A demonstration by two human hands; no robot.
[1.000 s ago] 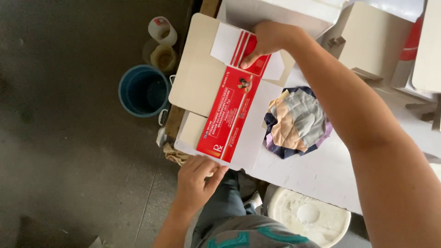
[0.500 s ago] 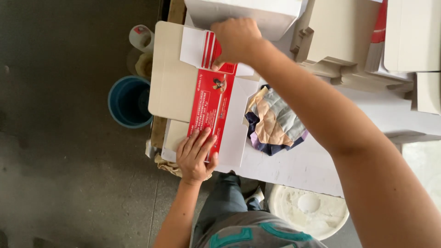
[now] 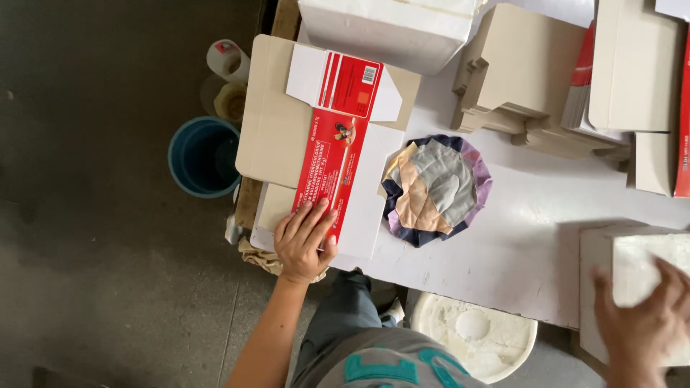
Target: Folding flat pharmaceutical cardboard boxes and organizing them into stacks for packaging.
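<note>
Left hand (image 3: 305, 244): flat, fingers spread, pressing the near end of an unfolded red-and-white carton blank (image 3: 336, 154) at the white table's (image 3: 517, 244) left edge. Right hand (image 3: 647, 323): blurred, open, resting on a white block (image 3: 632, 276). Patchwork cloth pad (image 3: 435, 188) lies between; blue bucket (image 3: 203, 156) stands below.

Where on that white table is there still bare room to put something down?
The widest bare patch of the white table lies between the patchwork cloth pad and the white block under the right hand. The top edge is crowded with stacked flat cartons; the left end is covered by the red-and-white carton blank under the left hand.
</note>
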